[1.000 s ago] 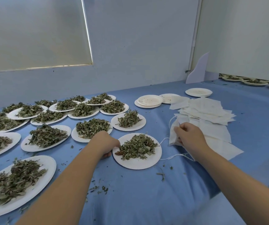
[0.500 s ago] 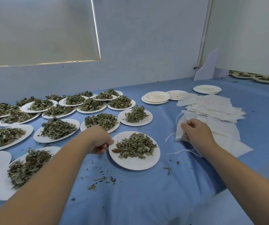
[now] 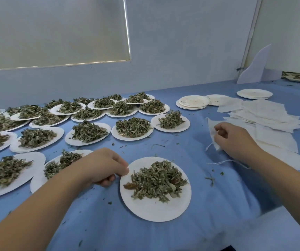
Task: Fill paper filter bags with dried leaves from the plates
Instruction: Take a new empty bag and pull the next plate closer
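A white paper plate [image 3: 151, 209] heaped with dried green leaves [image 3: 156, 180] lies nearest me on the blue cloth. My left hand [image 3: 104, 166] pinches that plate's left rim with thumb and curled fingers. My right hand [image 3: 234, 137] grips a white paper filter bag [image 3: 211, 127] at the left edge of the bag pile [image 3: 265, 115]; the bag's white string [image 3: 225, 162] trails on the cloth below my wrist.
Several more leaf-filled plates [image 3: 87, 132] cover the left and middle of the table. Stacks of empty plates [image 3: 192, 102] sit at the back, another stack [image 3: 254, 93] further right. Leaf crumbs scatter on the blue cloth [image 3: 109, 223]. A white card [image 3: 254, 67] stands by the wall.
My left hand has dragged the nearest plate toward me and a little right. My right hand has lifted the filter bag's edge off the pile.
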Available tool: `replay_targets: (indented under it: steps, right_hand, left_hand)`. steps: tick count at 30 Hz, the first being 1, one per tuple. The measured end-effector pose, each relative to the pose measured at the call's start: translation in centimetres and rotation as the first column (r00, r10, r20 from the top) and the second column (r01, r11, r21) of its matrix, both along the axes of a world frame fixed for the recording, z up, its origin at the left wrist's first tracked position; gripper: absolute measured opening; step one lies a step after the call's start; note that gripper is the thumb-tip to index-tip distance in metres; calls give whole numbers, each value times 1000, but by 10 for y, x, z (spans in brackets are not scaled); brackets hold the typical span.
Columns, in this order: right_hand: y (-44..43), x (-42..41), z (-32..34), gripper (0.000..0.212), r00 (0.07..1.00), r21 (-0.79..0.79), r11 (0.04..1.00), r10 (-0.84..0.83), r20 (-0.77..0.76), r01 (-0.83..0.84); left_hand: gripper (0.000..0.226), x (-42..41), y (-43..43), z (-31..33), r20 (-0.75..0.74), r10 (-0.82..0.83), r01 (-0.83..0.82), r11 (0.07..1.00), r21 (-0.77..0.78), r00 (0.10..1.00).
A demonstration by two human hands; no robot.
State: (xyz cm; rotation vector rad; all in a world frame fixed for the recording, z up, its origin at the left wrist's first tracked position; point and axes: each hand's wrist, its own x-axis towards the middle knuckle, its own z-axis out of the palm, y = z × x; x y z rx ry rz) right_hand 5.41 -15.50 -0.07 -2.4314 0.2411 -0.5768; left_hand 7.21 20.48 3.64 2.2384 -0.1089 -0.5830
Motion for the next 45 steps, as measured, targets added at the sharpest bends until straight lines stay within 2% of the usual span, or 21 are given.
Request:
replay_targets:
  steps: [2,6,8,11,14,17,21,26,28,31,34,37,39,42,43,45]
  right_hand:
    - [9,1,17,6,999,-39,999,23,30,-22]
    - [43,1,67,9,977,-83,985,161,139,-151]
    - [64,0,90,12,957,-96,964,258,136,-246]
    - [98,0,114,16,906,-127,904,418,64,-409]
    - [131,4,121,17,840,-212,818,542,-29,-535]
    - [158,15,112,16,800,-349,733,592,-97,-584]
    - [177,33,89,15,750,-388,659,645,-147,-644]
    - [181,48,67,12,740,-284,692,663,-113,-663]
    - [181,51,60,11,747,-219,723,664,-40,-655]
    - [178,51,50,14,758,-95,761,648,72,-642]
    - [177,49,44,16,761,-35,774,630,155,-633]
    - [180,48,40,19,780,-165,808,589,212,-565]
    - [179,46,40,23,820,-180,863,505,268,-473]
    - [175,41,42,21,851,14,907,389,351,-421]
    - [175,38,42,19,855,85,896,382,351,-436]
    - [177,35,40,18,864,126,876,419,280,-466]
  left_hand:
    - [9,-2,-1,4,61,-22,20,999,41,998]
    - [30,3,-5,11,193,-20,-10,988,154,981]
    - [25,7,-7,13,317,41,-52,998,27,947]
    - [21,13,-9,15,499,208,-85,963,-258,841]
    - [25,16,-6,11,545,339,-80,893,-442,767]
    - [21,16,-3,2,612,371,-59,882,-467,698]
    - [11,11,5,-1,783,268,23,941,-338,561]
    - [18,16,9,-6,809,1,98,993,-73,588]
    - [17,18,8,-9,821,-57,83,997,11,568]
    - [14,20,6,-12,828,-89,76,996,57,554]
    - [16,20,0,-15,807,-70,67,997,38,586]
    - [19,19,-9,-17,793,13,10,1000,-24,609]
    - [20,19,-14,-18,780,98,-53,995,-83,618]
    - [21,17,-18,-16,735,209,-98,976,-192,645]
    - [20,16,-18,-15,718,239,-106,968,-227,653]
    - [20,14,-19,-15,698,283,-116,954,-278,658]
